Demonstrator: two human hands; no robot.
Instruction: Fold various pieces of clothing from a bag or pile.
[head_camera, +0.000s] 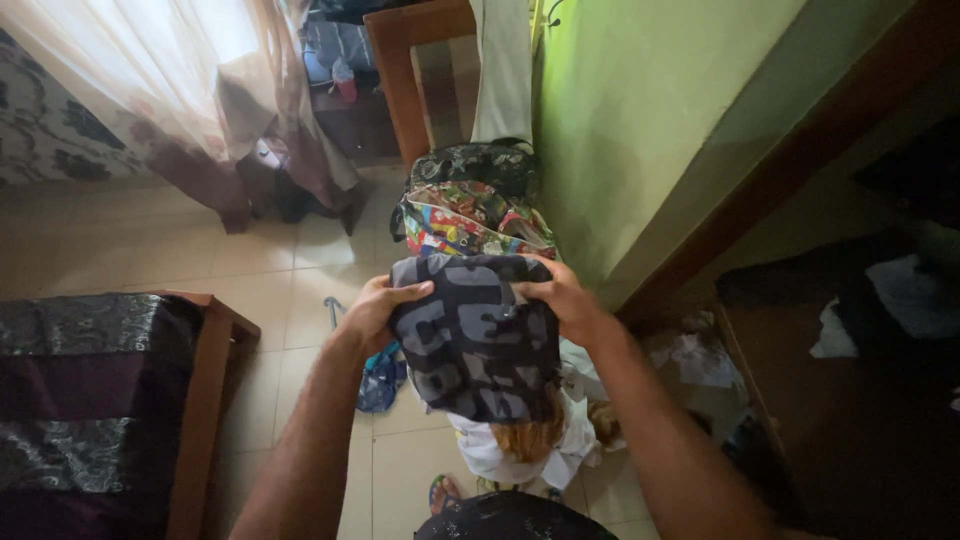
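Left hand (372, 310) and right hand (562, 298) each grip an upper corner of a dark patterned garment (475, 335) (soft, light, likely limp), hanging above a clothes pile (520, 450).

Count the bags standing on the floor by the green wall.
2. A colourful patterned bag stands just beyond the dark garment held by the left hand and right hand; a dark camouflage bag stands behind it. Others may be hidden.

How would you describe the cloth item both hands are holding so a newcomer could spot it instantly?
Start at the green wall; at its foot stand colourful patterned bags. Just in front, the left hand and right hand hold up a dark camouflage garment, grey and black, unlike the bright bags and white clothes below.
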